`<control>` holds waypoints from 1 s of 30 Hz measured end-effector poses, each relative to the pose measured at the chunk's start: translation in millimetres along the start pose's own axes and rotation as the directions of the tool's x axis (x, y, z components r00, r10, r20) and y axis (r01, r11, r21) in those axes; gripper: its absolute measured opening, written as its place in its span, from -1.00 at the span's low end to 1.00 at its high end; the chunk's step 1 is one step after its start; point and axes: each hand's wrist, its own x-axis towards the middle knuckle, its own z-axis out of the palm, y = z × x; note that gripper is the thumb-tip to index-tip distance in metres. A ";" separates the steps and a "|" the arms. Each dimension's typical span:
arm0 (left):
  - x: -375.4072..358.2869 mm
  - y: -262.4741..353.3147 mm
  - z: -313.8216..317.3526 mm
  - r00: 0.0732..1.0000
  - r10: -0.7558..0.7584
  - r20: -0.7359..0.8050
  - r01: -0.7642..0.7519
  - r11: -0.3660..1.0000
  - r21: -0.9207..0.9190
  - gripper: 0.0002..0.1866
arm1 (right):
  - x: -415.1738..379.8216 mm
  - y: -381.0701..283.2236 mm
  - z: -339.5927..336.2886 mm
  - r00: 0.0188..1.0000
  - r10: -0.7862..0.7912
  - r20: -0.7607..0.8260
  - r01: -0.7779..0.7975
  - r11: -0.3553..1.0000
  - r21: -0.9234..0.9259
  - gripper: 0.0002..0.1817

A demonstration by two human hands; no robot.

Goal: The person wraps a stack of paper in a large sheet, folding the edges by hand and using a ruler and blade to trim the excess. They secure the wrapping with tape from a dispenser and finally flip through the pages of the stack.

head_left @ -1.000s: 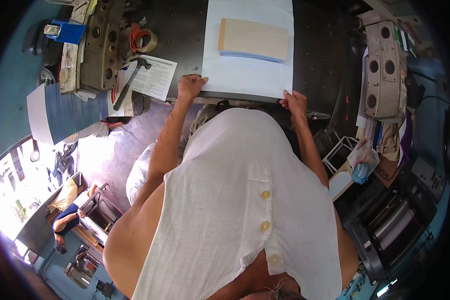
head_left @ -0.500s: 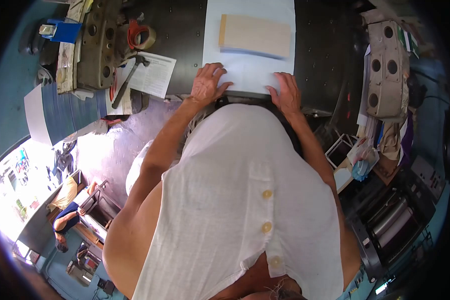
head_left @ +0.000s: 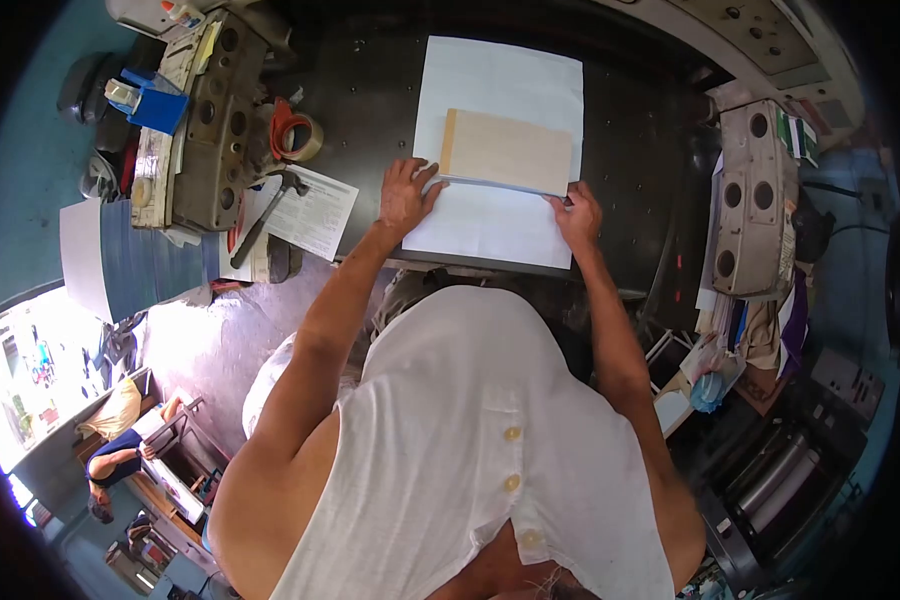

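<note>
A white paper sheet [head_left: 490, 225] lies on the dark tabletop, with a beige pad [head_left: 510, 148] on its middle. The pad has a tan strip along its left edge. My left hand [head_left: 406, 200] rests at the pad's lower left corner, fingers apart, over the sheet's left edge. At the lower right corner of the pad is my right hand [head_left: 578, 215], its thumb and bent fingers close together at the pad's corner and the paper beneath it.
On the left are a hammer [head_left: 265, 218] on a printed page [head_left: 315, 215], a tape dispenser [head_left: 295, 132] and a blue holder [head_left: 158, 104]. Metal blocks with round holes flank the table. A co-worker [head_left: 120, 460] is at the far lower left.
The view has tilted, so the table appears lower. My hands have moved forward to the pad's lower corners, and my right fingers have drawn together.
</note>
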 end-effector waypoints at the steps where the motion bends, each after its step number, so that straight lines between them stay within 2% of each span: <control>1: -1.6 0.7 1.0 1.000 0.012 -0.012 -0.012 1.000 0.014 -0.75 | -3.1 0.6 0.6 1.000 -0.009 -0.009 0.010 0.999 0.042 -0.74; 7: -2.8 0.9 8.1 0.996 0.018 -0.090 -0.017 1.000 0.016 -0.87 | -0.8 -2.4 0.4 0.993 -0.073 -0.095 0.064 0.993 -0.096 -0.81; 10: 0.4 1.2 12.4 0.991 -0.002 -0.133 0.006 1.000 0.024 -0.88 | 6.5 2.0 8.6 0.992 -0.006 -0.124 -0.004 0.996 -0.087 -0.76; 17: 2.8 4.4 16.4 0.984 -0.033 -0.176 0.040 0.998 0.038 -0.91 | 8.6 0.8 12.1 0.992 0.015 -0.124 -0.028 0.995 -0.100 -0.68; 19: 2.0 4.3 15.9 0.988 -0.072 -0.138 0.077 0.997 0.030 -0.84 | 9.3 2.8 11.2 0.995 0.041 -0.094 -0.052 0.991 -0.123 -0.66; 22: 3.9 3.7 10.9 0.981 -0.167 -0.094 0.163 0.985 -0.049 -0.68 | 11.4 0.8 6.2 0.977 0.200 0.073 -0.183 0.965 -0.189 -0.60; 25: 12.9 11.0 -10.9 0.955 -0.296 0.020 0.296 0.944 -0.145 -0.54 | 8.4 -6.2 -5.4 0.984 0.170 0.061 -0.176 0.976 0.124 -0.44; 26: 17.6 16.8 -22.5 0.938 -0.340 0.073 0.347 0.922 -0.171 -0.50 | 11.2 -7.9 -10.7 0.988 0.124 0.088 -0.132 0.988 0.080 -0.41; 28: 27.5 20.5 -33.7 0.961 -0.248 0.123 0.259 0.962 -0.090 -0.55 | 23.0 -17.0 -27.3 0.989 0.037 0.145 -0.037 0.999 -0.005 -0.34; 30: 38.1 23.8 -39.9 0.962 -0.204 0.180 0.214 0.976 -0.035 -0.61 | 36.6 -27.4 -39.9 0.970 0.037 0.239 -0.005 0.991 -0.136 -0.43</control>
